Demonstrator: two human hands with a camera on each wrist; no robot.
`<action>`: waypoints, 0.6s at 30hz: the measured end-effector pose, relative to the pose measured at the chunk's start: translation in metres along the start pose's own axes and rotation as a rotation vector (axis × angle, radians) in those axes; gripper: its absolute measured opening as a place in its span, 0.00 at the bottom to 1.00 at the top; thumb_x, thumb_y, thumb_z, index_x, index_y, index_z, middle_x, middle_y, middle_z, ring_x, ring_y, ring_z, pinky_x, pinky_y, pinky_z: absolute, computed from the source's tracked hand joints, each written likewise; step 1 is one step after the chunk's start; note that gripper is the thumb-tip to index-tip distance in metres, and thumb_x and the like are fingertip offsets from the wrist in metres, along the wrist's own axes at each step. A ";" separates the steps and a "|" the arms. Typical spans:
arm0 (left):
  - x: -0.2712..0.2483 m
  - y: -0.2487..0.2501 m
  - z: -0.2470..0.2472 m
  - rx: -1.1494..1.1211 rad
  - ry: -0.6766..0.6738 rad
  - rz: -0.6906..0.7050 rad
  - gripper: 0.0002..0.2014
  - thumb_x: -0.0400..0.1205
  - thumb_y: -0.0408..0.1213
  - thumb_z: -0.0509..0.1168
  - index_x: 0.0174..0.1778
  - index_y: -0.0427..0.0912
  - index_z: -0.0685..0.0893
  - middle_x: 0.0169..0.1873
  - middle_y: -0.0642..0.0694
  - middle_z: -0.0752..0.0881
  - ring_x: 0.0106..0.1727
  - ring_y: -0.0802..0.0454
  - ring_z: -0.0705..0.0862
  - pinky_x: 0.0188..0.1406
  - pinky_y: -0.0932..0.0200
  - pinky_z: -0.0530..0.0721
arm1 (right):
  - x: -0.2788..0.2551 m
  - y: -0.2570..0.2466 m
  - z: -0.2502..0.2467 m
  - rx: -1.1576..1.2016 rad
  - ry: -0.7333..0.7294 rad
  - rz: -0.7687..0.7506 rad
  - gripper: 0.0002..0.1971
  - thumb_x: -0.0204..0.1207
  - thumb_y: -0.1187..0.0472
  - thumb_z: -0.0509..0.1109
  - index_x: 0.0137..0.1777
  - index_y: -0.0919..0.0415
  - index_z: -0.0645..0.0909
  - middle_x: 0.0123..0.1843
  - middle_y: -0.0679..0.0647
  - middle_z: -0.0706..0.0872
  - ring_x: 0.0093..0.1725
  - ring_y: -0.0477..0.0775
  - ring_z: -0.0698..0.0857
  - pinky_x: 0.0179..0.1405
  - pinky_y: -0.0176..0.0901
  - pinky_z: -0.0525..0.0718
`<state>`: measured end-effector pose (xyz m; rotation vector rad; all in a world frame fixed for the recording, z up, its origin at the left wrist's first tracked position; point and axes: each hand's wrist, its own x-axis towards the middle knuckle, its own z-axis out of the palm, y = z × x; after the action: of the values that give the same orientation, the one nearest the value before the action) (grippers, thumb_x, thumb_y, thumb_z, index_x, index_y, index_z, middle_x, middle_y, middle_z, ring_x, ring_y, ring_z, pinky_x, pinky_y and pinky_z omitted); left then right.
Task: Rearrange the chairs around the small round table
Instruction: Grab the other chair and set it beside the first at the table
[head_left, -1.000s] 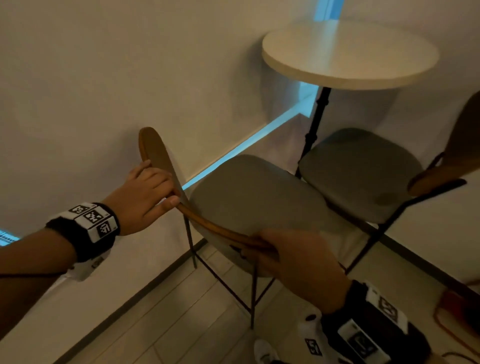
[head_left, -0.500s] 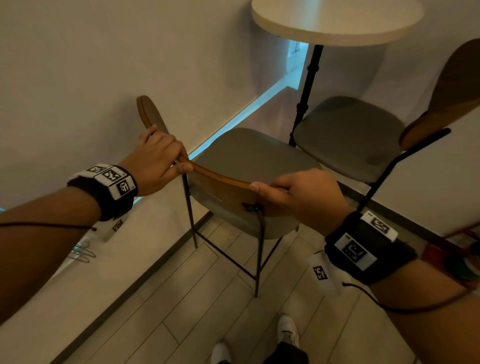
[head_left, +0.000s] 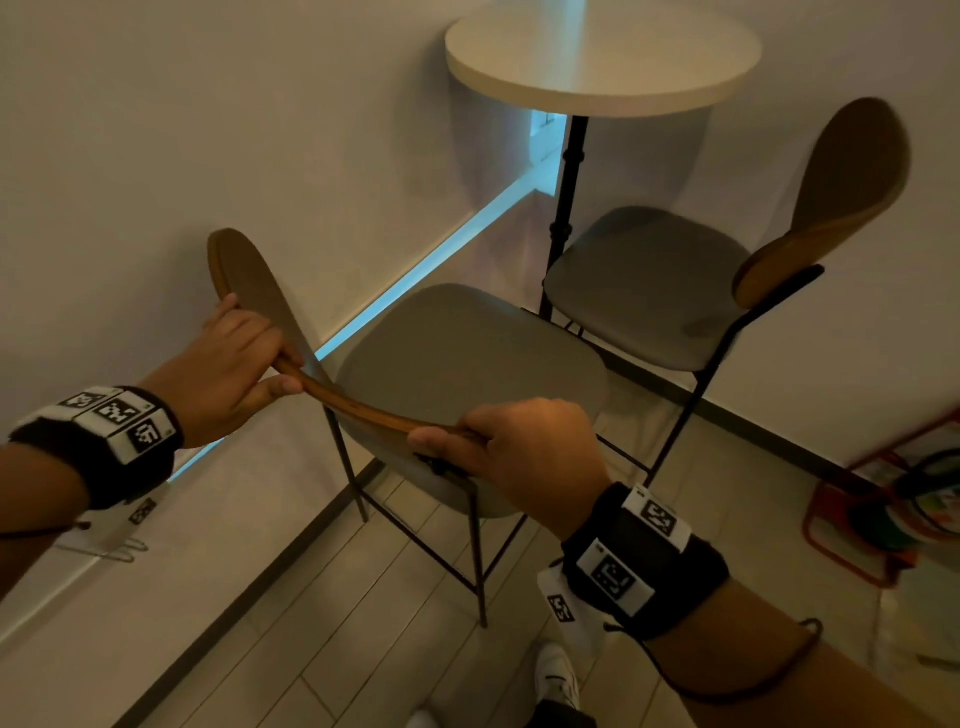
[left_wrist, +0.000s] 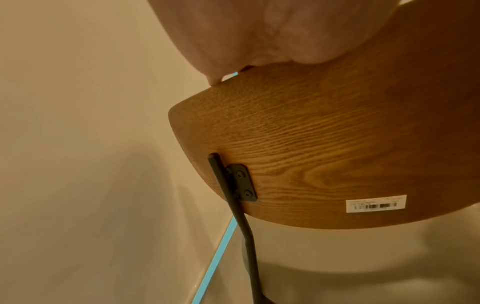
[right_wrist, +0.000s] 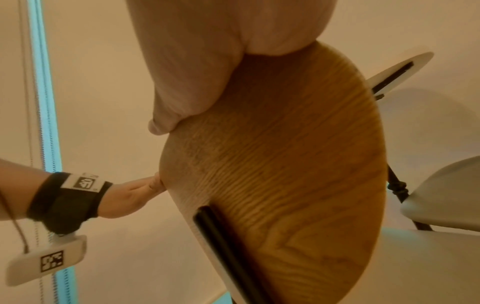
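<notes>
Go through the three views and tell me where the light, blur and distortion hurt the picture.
Head view: dim room, cyan glow strip along the wall base, red object at right smeared by motion blur, edges bowed by the wide lens. Left wrist view: warm cast, backrest grain sharp, palm overexposed. Right wrist view: backrest grain motion-smeared, left hand readable.

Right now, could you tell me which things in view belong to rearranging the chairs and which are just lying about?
Part of the job:
- near chair, its wooden backrest gripped by the left hand and right hand
- second chair by the table
- small round table

Just lying about:
- red wire-frame object on the floor at right
- barcode sticker on the backrest
</notes>
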<state>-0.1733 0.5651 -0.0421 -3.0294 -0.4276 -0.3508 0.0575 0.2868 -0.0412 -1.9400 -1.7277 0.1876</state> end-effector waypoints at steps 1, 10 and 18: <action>0.002 0.001 0.001 -0.012 0.011 -0.001 0.30 0.86 0.65 0.45 0.50 0.46 0.84 0.44 0.52 0.77 0.53 0.45 0.78 0.82 0.52 0.43 | 0.001 0.004 -0.003 -0.004 0.006 -0.011 0.34 0.78 0.25 0.51 0.32 0.51 0.83 0.24 0.47 0.82 0.23 0.47 0.81 0.25 0.31 0.74; 0.027 0.009 0.009 -0.026 0.047 0.008 0.28 0.86 0.65 0.45 0.49 0.47 0.83 0.42 0.56 0.74 0.51 0.53 0.72 0.74 0.32 0.59 | 0.015 0.028 -0.024 -0.100 -0.093 -0.007 0.34 0.81 0.26 0.55 0.38 0.54 0.87 0.29 0.51 0.86 0.27 0.49 0.84 0.25 0.30 0.68; 0.024 0.013 0.009 -0.036 0.071 -0.012 0.29 0.86 0.65 0.45 0.47 0.47 0.83 0.41 0.55 0.74 0.48 0.54 0.70 0.76 0.40 0.56 | 0.014 0.033 -0.017 -0.046 -0.053 -0.022 0.37 0.77 0.24 0.49 0.35 0.54 0.86 0.27 0.50 0.84 0.25 0.47 0.82 0.26 0.29 0.67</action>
<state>-0.1454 0.5597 -0.0456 -3.0388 -0.4391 -0.4707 0.0960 0.2934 -0.0387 -1.9644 -1.8018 0.1938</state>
